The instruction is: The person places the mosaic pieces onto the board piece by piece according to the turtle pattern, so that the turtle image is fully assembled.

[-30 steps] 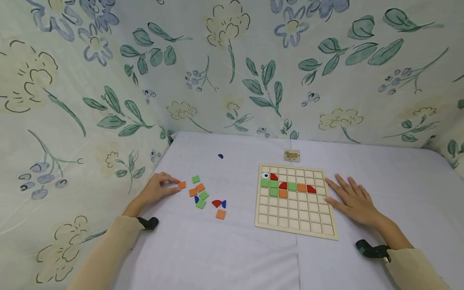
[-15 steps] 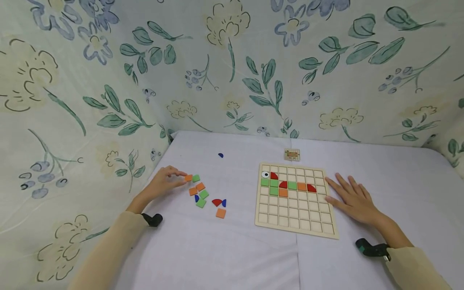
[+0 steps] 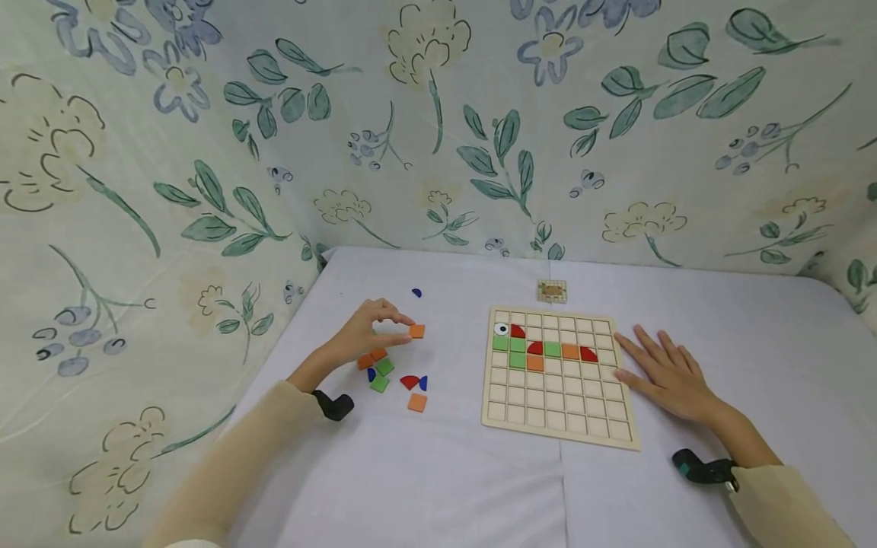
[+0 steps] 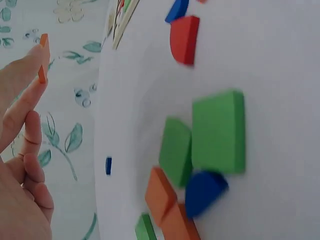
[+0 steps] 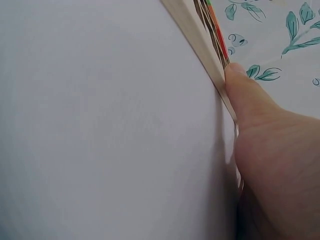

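Observation:
My left hand (image 3: pixel 370 327) pinches an orange square tile (image 3: pixel 416 331) between thumb and fingertips, above the loose pieces. The left wrist view shows the same orange tile (image 4: pixel 44 57) edge-on at the fingertips. To the right lies a wooden grid board (image 3: pixel 555 403), whose upper rows hold green, orange and red pieces and a white eye tile (image 3: pixel 502 329). My right hand (image 3: pixel 671 380) lies flat with spread fingers at the board's right edge. In the right wrist view its thumb (image 5: pixel 250 95) touches that edge.
Beneath the left hand lie green tiles (image 3: pixel 380 383), orange tiles and a blue piece (image 4: pixel 205 192). Nearby are a red quarter piece (image 3: pixel 409 382), a blue piece (image 3: pixel 423 383) and another orange tile (image 3: pixel 417 403). Farther back are a blue half-round (image 3: pixel 416 292) and a small pattern card (image 3: pixel 552 291).
My left hand has carried the orange tile from the left side of the pile rightward, past the green tile, toward the board. The right hand and board have stayed put.

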### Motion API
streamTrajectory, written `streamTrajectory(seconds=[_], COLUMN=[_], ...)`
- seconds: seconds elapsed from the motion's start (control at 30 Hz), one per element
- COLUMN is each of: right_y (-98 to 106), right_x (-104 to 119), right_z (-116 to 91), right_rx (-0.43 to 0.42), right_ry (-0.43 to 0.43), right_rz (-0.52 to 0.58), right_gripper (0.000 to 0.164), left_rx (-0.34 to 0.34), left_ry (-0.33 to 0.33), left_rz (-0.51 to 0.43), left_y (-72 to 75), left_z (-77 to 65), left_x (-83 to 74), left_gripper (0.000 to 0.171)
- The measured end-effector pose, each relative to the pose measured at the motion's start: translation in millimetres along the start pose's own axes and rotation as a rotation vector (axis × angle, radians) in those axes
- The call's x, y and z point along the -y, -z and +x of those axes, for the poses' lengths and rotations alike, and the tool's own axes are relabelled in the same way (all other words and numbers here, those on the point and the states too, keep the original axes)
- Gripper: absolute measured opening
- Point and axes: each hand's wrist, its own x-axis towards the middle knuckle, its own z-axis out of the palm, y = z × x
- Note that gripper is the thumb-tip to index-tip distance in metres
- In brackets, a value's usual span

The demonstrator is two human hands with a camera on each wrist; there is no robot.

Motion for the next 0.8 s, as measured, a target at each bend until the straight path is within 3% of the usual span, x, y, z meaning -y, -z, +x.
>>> streamTrajectory(seconds=[0.2, 0.5, 0.8], right_y=[-0.8, 0.6, -1.3], right_x=[-0.9, -1.5, -4.0], right_z=[0.1, 0.9, 0.9], right_rx=[0.002, 0.008, -0.002], right_ry=[0.001, 0.005, 0.011], right_rz=[0.001, -0.004, 0.0], right_gripper=[0.075, 0.075, 0.076], left_rx=[0.001, -0.022, -0.023], left_ry=[-0.051, -0.041, -0.042], left_rz=[0.0, 0.085, 0.149], left_y=[-33.1, -84.7, -132.7], left_z=[17.0, 38.1, 60.8], left_x=[-30.0, -71.8, -92.0], left_gripper=[0.028, 0.031, 0.031])
